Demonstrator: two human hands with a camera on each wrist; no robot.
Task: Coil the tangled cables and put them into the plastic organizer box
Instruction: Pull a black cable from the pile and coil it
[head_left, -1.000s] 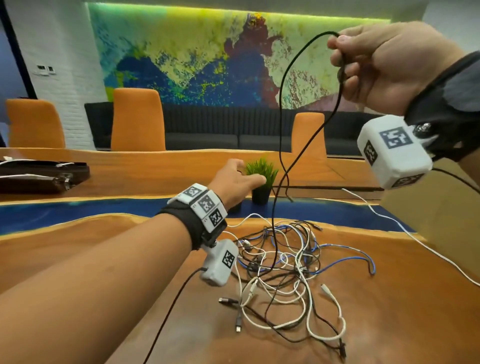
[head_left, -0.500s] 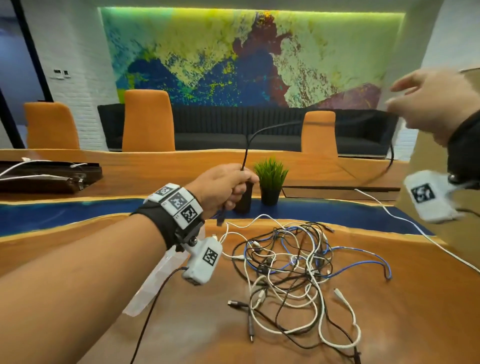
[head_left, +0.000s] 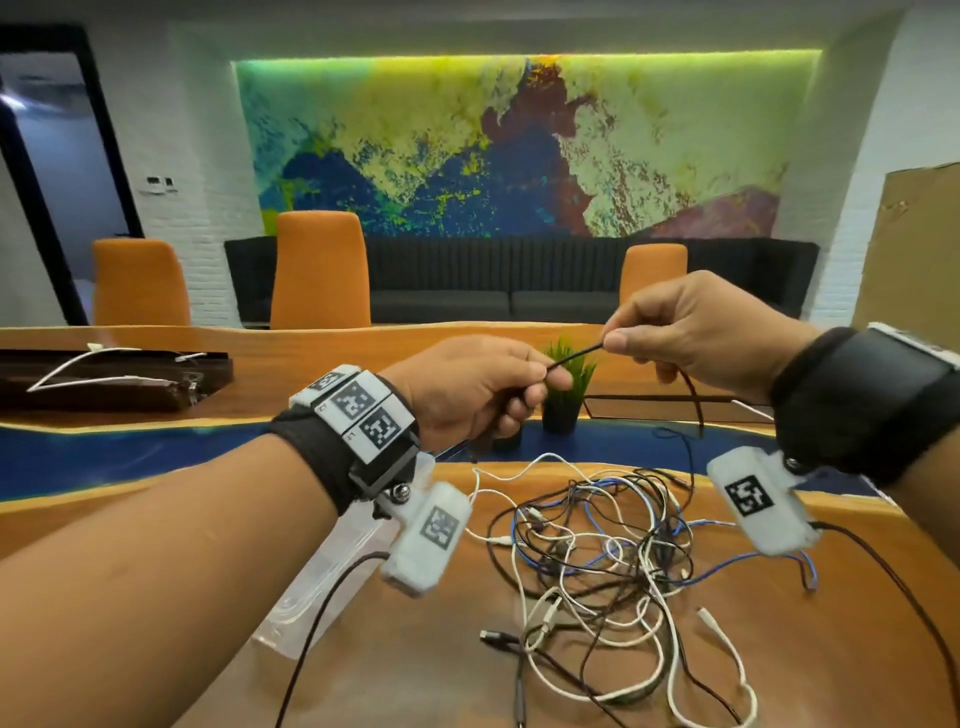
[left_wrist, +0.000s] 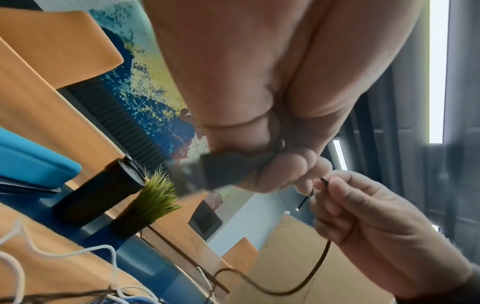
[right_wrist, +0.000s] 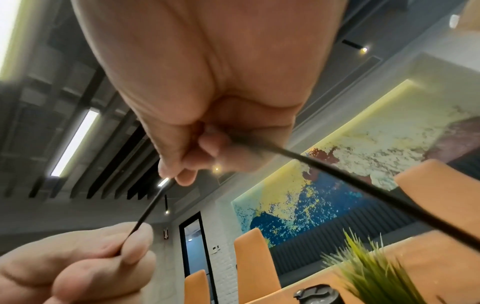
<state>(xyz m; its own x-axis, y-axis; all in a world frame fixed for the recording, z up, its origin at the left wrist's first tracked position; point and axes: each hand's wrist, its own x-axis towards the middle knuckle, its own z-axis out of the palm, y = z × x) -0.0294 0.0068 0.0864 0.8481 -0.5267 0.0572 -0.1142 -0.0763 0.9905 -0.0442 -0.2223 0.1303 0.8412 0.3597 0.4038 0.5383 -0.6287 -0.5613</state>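
A thin black cable (head_left: 575, 356) runs taut between my two hands above the table. My left hand (head_left: 478, 387) grips its end, with the dark USB plug (left_wrist: 218, 172) sticking out below the curled fingers. My right hand (head_left: 691, 327) pinches the same black cable (right_wrist: 153, 205) a short way along; the rest (head_left: 693, 395) hangs down to the tangled pile of white, black and blue cables (head_left: 608, 551) on the wooden table (head_left: 415, 675). A clear plastic organizer box (head_left: 322, 587) lies under my left forearm, mostly hidden.
A small potted fake plant (head_left: 563, 384) and a black cylinder (left_wrist: 103, 193) stand just beyond the hands. A dark case with white cables (head_left: 104, 376) lies far left. Orange chairs (head_left: 319, 270) line the far side; a cardboard sheet (head_left: 909, 249) leans at right.
My right hand came down from high on the right and now pinches the black cable close to my left hand. My left hand closed on the plug end and lifted slightly.
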